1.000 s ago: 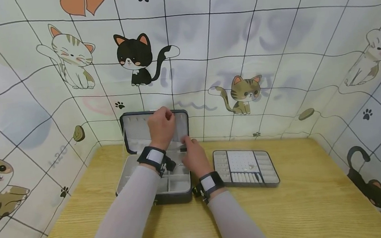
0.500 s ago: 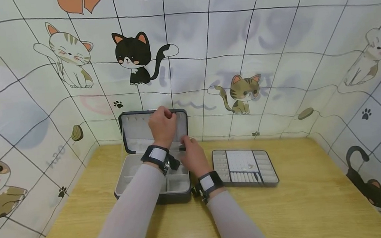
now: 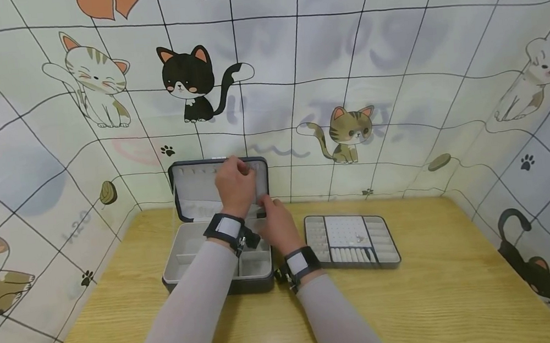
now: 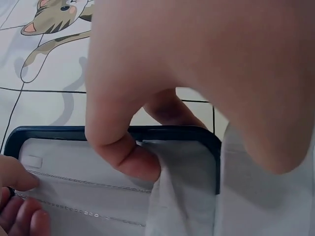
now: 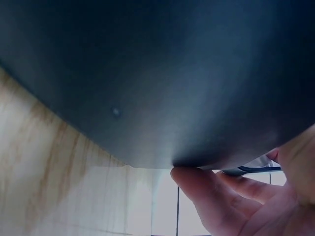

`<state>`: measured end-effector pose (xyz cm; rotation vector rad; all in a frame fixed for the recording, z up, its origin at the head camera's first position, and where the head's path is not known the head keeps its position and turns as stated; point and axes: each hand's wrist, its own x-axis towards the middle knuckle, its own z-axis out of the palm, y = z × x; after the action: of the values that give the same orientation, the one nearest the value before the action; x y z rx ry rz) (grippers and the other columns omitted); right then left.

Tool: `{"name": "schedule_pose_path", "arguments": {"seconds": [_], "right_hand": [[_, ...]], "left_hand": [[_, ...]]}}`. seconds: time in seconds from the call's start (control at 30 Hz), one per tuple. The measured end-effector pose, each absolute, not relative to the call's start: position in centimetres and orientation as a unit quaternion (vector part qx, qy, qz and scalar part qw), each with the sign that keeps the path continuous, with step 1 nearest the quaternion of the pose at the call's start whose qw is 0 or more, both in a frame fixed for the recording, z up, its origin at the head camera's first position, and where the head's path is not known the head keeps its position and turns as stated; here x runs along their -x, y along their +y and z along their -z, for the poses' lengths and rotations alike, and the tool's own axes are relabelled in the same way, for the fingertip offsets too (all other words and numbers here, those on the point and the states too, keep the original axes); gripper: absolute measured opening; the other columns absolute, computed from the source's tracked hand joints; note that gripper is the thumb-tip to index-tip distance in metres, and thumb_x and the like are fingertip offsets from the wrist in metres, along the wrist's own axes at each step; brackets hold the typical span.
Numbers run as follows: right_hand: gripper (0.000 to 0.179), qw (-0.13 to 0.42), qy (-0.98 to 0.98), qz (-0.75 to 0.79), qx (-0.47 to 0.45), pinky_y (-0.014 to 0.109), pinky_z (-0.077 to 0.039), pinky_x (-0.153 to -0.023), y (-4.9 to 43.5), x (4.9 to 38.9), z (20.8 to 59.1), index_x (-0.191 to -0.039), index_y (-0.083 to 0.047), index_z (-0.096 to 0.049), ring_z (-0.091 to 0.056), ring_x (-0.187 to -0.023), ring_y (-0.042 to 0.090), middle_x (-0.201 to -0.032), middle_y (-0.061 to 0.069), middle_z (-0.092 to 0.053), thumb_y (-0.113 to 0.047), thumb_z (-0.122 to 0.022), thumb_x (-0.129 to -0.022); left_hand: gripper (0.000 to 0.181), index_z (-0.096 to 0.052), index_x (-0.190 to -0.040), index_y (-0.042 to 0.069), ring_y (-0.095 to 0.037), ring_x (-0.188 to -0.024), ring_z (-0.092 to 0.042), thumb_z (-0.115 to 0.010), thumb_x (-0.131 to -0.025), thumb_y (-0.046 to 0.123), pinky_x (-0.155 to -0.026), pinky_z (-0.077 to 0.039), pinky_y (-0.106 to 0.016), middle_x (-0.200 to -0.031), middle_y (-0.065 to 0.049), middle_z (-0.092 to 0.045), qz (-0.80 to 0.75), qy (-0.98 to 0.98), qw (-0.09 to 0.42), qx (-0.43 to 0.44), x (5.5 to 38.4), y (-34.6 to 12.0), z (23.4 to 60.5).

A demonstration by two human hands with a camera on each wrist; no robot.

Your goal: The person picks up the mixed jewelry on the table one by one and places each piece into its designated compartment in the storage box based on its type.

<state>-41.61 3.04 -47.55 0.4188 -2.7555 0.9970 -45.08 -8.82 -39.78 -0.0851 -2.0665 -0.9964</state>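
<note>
A dark-edged jewelry box point(image 3: 258, 284) stands with its pale-lined lid point(image 3: 192, 190) upright. Near the row of small hooks at the lid's top, my left hand point(image 3: 234, 186) pinches a thin silver chain necklace point(image 4: 91, 213). Two strands run from its fingertips across the lining, down behind the grey fabric pocket point(image 4: 172, 196). At the lid's lower right corner, my right hand point(image 3: 280, 226) straddles the edge. One curled finger pulls the pocket's edge away from the lining, and another lies behind the lid. The right fingertips point(image 5: 182, 174) touch the box's dark outer surface in the right wrist view.
Right of the box on the wooden table point(image 3: 440, 288) lies a divided jewelry tray point(image 3: 383, 238), with ring rolls and a small piece on its perforated panel. A cat-printed cloth wall point(image 3: 274, 55) rises close behind the lid. Box compartments point(image 3: 256, 264) lie below the hands.
The left hand has shifted slightly right and down along the lid. The right hand stays at the lower right corner; the head view has drifted a little.
</note>
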Motion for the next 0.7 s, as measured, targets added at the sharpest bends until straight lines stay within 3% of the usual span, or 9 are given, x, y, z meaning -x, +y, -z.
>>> {"name": "schedule_pose_path", "arguments": {"seconds": [0.57,0.7], "right_hand": [[0.06,0.109,-0.926,-0.322,-0.163,0.043,-0.058,-0.085,3.0,41.5,47.4,-0.138,-0.013,-0.056,-0.064,-0.098,0.028,-0.122,0.014,-0.063,0.001,-0.076,-0.083],[0.061,0.105,-0.927,-0.322,-0.158,0.043,-0.058,-0.084,3.0,41.4,47.5,-0.139,-0.014,-0.055,-0.064,-0.098,0.027,-0.123,0.014,-0.063,0.002,-0.076,-0.084]], "left_hand": [[0.004,-0.068,-0.09,0.001,-0.034,-0.083,-0.067,-0.07,-0.093,0.001,-0.077,-0.053,-0.045,-0.086,-0.017,-0.071,0.355,-0.838,0.403,0.099,43.9,-10.1,39.9],[0.003,-0.07,-0.091,0.002,-0.033,-0.08,-0.065,-0.067,-0.093,0.0,-0.073,-0.053,-0.043,-0.085,-0.016,-0.071,0.326,-0.866,0.358,0.123,43.2,-10.5,40.5]]}}
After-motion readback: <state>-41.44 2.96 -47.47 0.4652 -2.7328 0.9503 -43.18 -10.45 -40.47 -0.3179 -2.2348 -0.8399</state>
